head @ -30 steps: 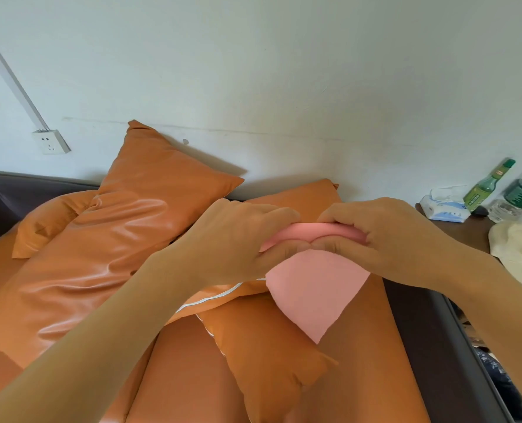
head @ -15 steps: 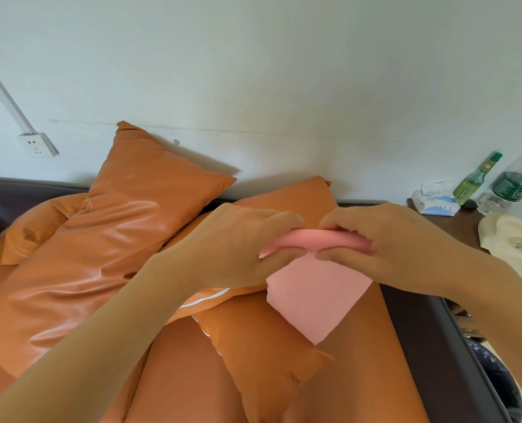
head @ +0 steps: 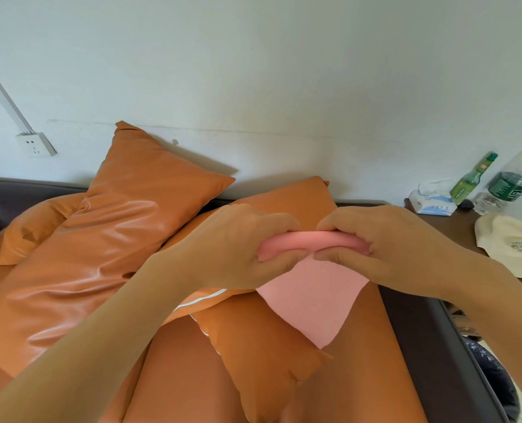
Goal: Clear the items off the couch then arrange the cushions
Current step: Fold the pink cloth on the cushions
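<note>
- Gripping the rolled top edge of a pink cloth point(head: 311, 296) with the left hand point(head: 238, 245), fingers curled over the roll and thumb pressing from beneath; pinching the same roll just beside it with the right hand point(head: 384, 248), fingertips of the two hands nearly touching.
- Hanging from that roll, the flat rest of the pink cloth, tapering to a corner over the couch point(head: 375, 377) seat, towards its right end.
- Lying under the left forearm, a small orange cushion point(head: 262, 361) with white piping, tilted on the seat; overlapping it from behind, another orange cushion point(head: 296, 199), resting against the couch's back edge.
- Leaning against the wall at the back edge, a large glossy orange cushion point(head: 125, 215), sloping down towards the left end; sticking out from behind it at the left, a smaller orange cushion point(head: 30, 230).
- Standing beyond the couch's right arm, a dark side table point(head: 461, 230) carrying a tissue pack point(head: 432, 203), a green bottle point(head: 473, 178), a clear plastic bottle point(head: 511, 184) and a cream hat point(head: 513, 245) at its front edge.
- Sitting on the wall at the left, a white socket point(head: 36, 144).
</note>
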A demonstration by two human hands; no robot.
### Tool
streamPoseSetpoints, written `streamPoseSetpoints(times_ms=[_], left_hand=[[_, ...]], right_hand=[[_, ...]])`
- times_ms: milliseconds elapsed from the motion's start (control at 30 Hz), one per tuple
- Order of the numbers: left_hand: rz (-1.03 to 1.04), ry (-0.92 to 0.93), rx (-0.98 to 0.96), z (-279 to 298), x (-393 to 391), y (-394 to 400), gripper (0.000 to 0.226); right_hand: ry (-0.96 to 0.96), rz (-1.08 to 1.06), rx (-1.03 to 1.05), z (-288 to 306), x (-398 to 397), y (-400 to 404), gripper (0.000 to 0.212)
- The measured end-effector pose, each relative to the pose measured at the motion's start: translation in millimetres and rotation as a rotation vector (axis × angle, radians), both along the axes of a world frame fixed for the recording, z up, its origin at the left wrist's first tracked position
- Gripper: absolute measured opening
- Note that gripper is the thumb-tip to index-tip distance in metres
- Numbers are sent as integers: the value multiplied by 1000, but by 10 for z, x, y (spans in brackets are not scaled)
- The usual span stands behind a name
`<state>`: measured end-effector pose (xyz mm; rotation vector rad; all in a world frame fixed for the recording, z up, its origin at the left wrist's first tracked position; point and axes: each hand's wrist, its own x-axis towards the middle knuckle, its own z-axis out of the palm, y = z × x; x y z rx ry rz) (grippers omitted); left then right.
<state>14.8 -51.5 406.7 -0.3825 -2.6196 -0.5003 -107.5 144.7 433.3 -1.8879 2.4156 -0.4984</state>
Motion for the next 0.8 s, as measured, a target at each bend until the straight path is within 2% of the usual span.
streamPoseSetpoints(times_ms=[133, 267, 300, 467, 600, 667, 800], left_hand=[[10, 41, -5, 6, 29, 15, 27], [270, -73, 274, -58, 165, 36, 34], [279, -74, 310, -56, 173, 42, 32], [40, 125, 124, 28, 41, 105, 20], [11, 149, 163, -18, 4, 85, 20], [6, 142, 144, -31, -11, 68, 25], [37, 166, -48, -44, -5, 66, 33]], right_hand=[[-274, 42, -5, -10, -9, -20, 25], [-288, 87, -63, -11, 18, -47, 22], [-293, 92, -80, -17, 22, -52, 22], [-256, 89, -119, -20, 11, -55, 27], [-89, 57, -120, -29, -19, -36, 32], [-69, 43, -113, -33, -25, -25, 31], [-56, 28, -60, -23, -45, -8, 35]])
